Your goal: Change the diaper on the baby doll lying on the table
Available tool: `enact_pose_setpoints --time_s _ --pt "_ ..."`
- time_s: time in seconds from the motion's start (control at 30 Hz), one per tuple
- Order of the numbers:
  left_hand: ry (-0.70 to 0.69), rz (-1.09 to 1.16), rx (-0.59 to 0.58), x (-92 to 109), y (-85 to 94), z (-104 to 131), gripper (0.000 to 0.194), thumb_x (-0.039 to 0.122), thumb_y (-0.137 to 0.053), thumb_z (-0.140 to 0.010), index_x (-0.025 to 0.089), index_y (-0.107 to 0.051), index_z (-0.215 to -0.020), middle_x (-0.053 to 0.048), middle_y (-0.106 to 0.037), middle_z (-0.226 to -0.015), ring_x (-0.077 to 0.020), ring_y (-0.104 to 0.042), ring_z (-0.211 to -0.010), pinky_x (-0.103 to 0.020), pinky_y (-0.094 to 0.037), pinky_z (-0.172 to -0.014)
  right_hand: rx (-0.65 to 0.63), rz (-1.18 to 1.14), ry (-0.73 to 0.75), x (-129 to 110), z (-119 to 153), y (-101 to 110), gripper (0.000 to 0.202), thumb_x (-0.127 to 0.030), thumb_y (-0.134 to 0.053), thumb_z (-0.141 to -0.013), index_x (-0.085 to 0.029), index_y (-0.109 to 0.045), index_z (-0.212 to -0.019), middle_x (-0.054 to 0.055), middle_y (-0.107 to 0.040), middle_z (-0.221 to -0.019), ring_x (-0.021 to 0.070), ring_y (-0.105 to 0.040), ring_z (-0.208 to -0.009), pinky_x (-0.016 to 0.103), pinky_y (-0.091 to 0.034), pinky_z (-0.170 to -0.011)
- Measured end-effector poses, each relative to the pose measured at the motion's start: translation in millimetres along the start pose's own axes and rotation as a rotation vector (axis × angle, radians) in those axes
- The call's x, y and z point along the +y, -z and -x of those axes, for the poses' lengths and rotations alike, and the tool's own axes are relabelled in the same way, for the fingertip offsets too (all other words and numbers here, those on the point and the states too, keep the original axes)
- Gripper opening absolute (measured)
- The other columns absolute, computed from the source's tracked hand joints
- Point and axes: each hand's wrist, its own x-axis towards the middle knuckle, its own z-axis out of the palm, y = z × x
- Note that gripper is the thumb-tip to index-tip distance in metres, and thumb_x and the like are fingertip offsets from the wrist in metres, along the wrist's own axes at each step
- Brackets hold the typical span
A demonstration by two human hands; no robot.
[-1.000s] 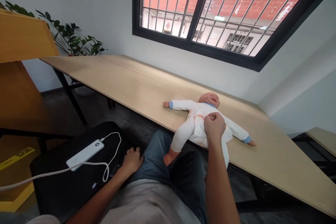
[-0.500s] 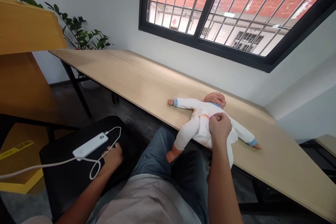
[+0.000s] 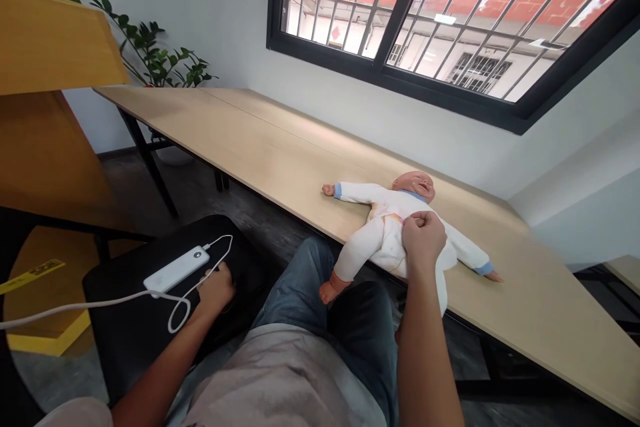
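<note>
A baby doll (image 3: 380,240) in a white outfit with blue cuffs lies on its back on the wooden table (image 3: 260,147), its head toward the wall and its legs hanging over the near edge. My right hand (image 3: 424,235) is closed over the doll's belly, fingertips pinched at the outfit; what they pinch is too small to make out. Down on the black chair seat (image 3: 125,320) rests my left hand (image 3: 216,287), beside a white power bank (image 3: 176,271) and its white cable. Its fingers are partly curled, and their grip is unclear.
A barred window (image 3: 400,67) is set in the wall behind the table. At the left are a yellow-orange wooden piece (image 3: 55,40), a green plant (image 3: 150,53) and a cardboard box (image 3: 45,300). Another table (image 3: 625,273) shows at the far right.
The whole view has shifted slightly. My right hand stays pinched at the doll's belly, and my left hand remains on the chair beside the power bank.
</note>
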Motion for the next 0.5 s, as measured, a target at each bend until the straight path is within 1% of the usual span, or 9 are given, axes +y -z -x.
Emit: enact_pose_setpoints --time_s 0.07,0.23,0.4,0.5 --pt "0.052 0.018 -0.007 -2.0 -3.4 -5.4 0.067 0.035 -0.054 -0.079 0.007 -0.037 -0.137 -0.027 -0.059 -0.118 -0.0399 -0.058 -0.112 -0.050 -0.044 -0.087 -0.001 -0.001 0.002 -0.3 0.3 0.3 0.014 -0.022 -0.051 -0.067 -0.020 -0.062 -0.076 0.000 -0.058 -0.062 0.0185 -0.050 -0.061 0.031 -0.032 -0.064" --pt "0.091 0.030 -0.058 -7.1 -11.1 -15.1 0.086 0.027 -0.060 -0.071 0.009 -0.026 -0.147 -0.024 -0.063 -0.115 -0.0391 -0.059 -0.113 -0.053 -0.045 -0.088 0.007 -0.017 0.001 -1.9 0.8 0.8 0.014 -0.021 -0.051 -0.066 -0.020 -0.062 -0.075 -0.001 -0.058 -0.061 0.0179 -0.050 -0.061 0.031 -0.034 -0.065" --pt "0.093 0.026 -0.030 -10.3 -14.8 -14.5 0.093 0.032 -0.062 -0.070 0.010 -0.019 -0.150 -0.026 -0.058 -0.124 -0.0389 -0.059 -0.113 -0.049 -0.046 -0.087 0.013 -0.018 -0.004 -3.6 1.6 1.7 0.015 -0.021 -0.051 -0.066 -0.020 -0.063 -0.075 -0.001 -0.058 -0.061 0.0180 -0.050 -0.061 0.031 -0.035 -0.066" --pt "0.092 0.020 -0.007 -10.9 -15.7 -12.8 0.097 0.032 -0.063 -0.068 0.009 -0.017 -0.150 -0.026 -0.057 -0.122 -0.0387 -0.060 -0.110 -0.047 -0.046 -0.085 0.010 -0.017 0.001 -3.7 1.5 1.6 0.015 -0.021 -0.051 -0.066 -0.020 -0.063 -0.075 0.000 -0.059 -0.062 0.0184 -0.050 -0.062 0.031 -0.035 -0.067"
